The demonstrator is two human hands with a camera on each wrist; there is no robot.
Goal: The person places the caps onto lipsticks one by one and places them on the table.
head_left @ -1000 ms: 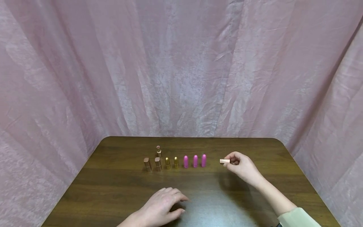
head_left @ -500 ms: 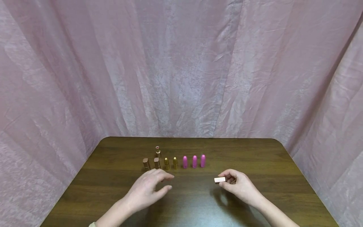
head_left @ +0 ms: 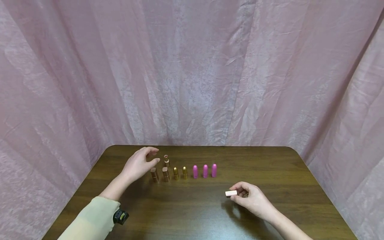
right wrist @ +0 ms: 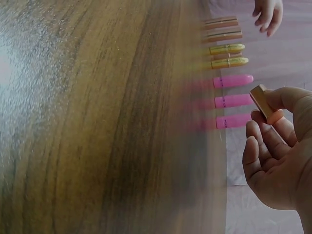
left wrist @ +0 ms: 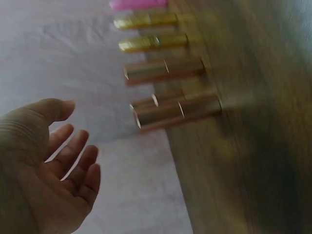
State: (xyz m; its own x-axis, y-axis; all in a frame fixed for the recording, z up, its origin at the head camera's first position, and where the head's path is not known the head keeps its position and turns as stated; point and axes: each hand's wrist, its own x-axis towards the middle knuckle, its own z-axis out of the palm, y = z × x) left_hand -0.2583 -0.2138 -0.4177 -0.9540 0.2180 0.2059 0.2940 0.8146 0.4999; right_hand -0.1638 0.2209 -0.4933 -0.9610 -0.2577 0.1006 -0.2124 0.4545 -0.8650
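Note:
My right hand point(head_left: 252, 200) pinches a rose-gold lipstick cap point(right wrist: 263, 103) between thumb and fingertips, above the table right of the row. In the head view, an uncapped lipstick tube point(head_left: 166, 162) stands upright behind two capped brown lipsticks point(head_left: 165, 174). Just left of that tube, my left hand point(head_left: 139, 165) hovers with thumb and fingers apart, holding nothing. In the left wrist view, the fingers are loosely bent, and a capped lipstick point(left wrist: 178, 113) partly hides the uncapped tube point(left wrist: 168, 99).
Right of the brown lipsticks stand two gold bullet-shaped lipsticks point(head_left: 184, 173) and three pink ones point(head_left: 205, 171), all upright in one row. The wooden table point(head_left: 270, 163) ends at a pink curtain point(head_left: 192, 83) behind. A black wrist device point(head_left: 121, 216) sits at the left sleeve.
My left hand has moved forward and left, from the table's front to beside the uncapped lipstick tube. My right hand has drawn the cap back toward the front and slightly left.

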